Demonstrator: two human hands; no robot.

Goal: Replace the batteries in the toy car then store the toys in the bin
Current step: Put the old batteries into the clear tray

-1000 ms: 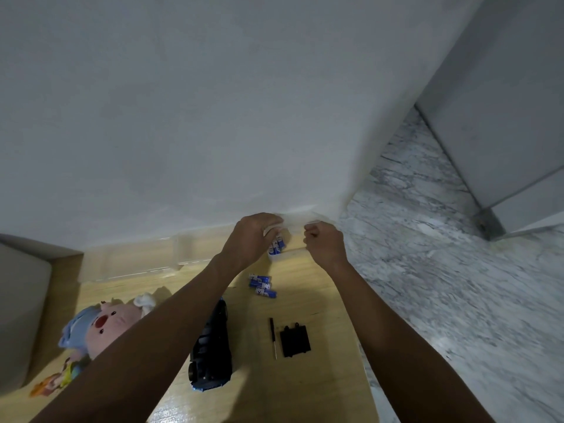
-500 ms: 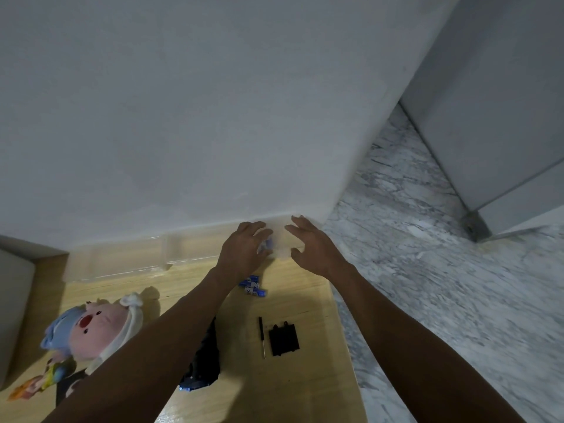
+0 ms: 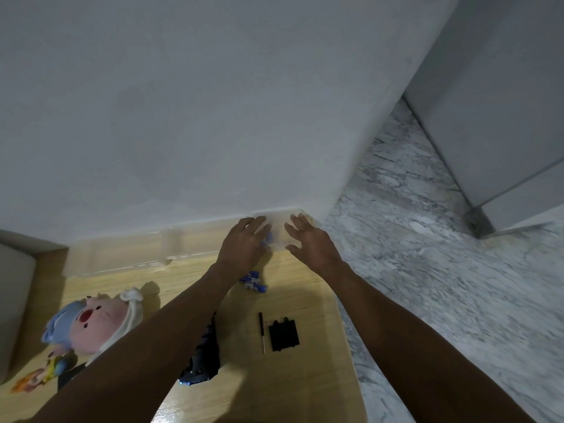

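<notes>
Both spread, empty hands, left hand and right hand, rest on the small clear plastic box near frame centre; a nudge could roll the loose blue batteries off the light wooden table.

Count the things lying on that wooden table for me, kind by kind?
Soft toys: 1, a pink pig
Toy cars: 1
Screwdrivers: 1
Black battery covers: 1
Loose blue batteries: a small cluster, count unclear
Clear boxes: 1
Total: 5, plus the batteries

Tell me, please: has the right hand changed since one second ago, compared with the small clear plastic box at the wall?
Yes. The right hand was a fist beside the small clear plastic box; now its fingers are spread over the box, reaching toward the wall.
</notes>
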